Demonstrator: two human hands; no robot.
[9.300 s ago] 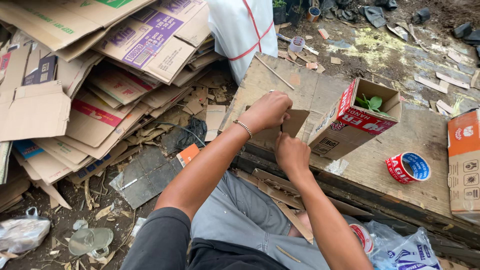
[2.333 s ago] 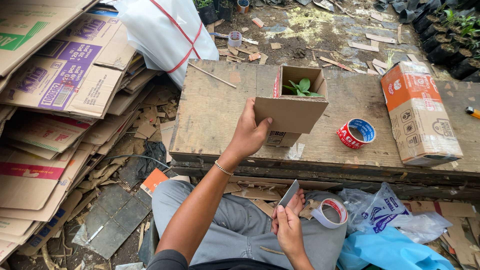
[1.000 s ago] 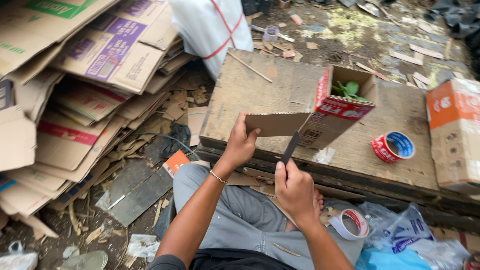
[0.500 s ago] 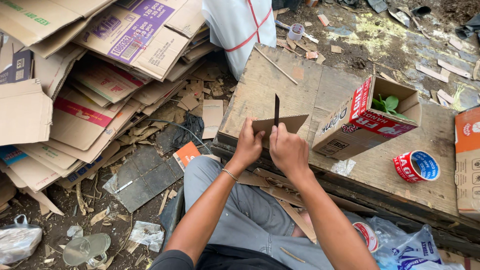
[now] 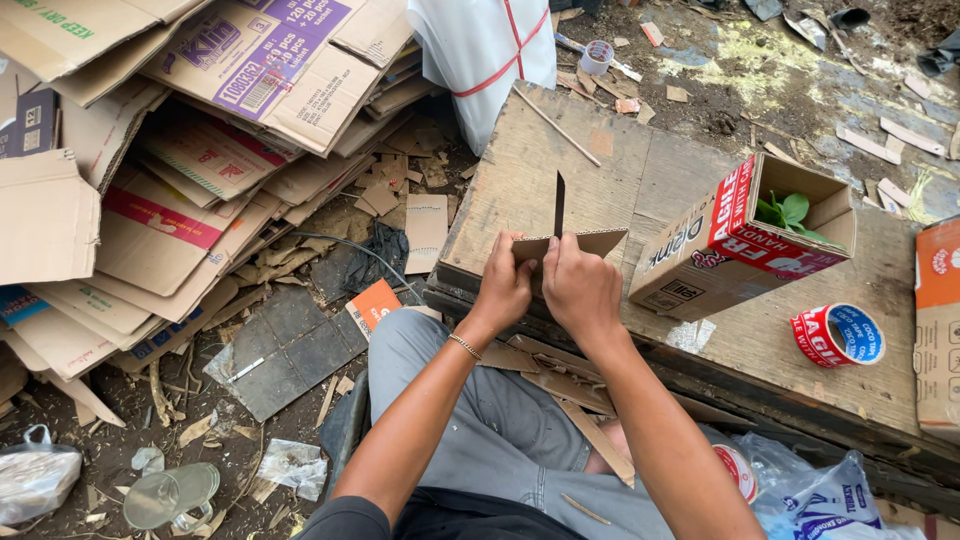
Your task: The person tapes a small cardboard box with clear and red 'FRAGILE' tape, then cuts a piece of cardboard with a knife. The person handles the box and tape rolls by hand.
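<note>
My left hand point(image 5: 503, 288) grips the left end of a small flat piece of brown cardboard point(image 5: 597, 243), held just above a worn wooden board point(image 5: 520, 180). My right hand point(image 5: 577, 285) is closed around a knife, and its dark blade point(image 5: 559, 203) stands upright through the cardboard's top edge. An open cardboard box point(image 5: 740, 240) with a green plant point(image 5: 785, 213) inside stands to the right of my hands.
A roll of red and blue printed tape point(image 5: 838, 335) lies on the board at right. Flattened cardboard sheets point(image 5: 200, 130) are piled at left. A white sack point(image 5: 490, 45) stands behind the board. Plastic bags point(image 5: 810, 490) lie by my knee.
The cardboard piece and both hands have come together at the board's near edge. The blade now points straight up through the cardboard. The view has shifted slightly.
</note>
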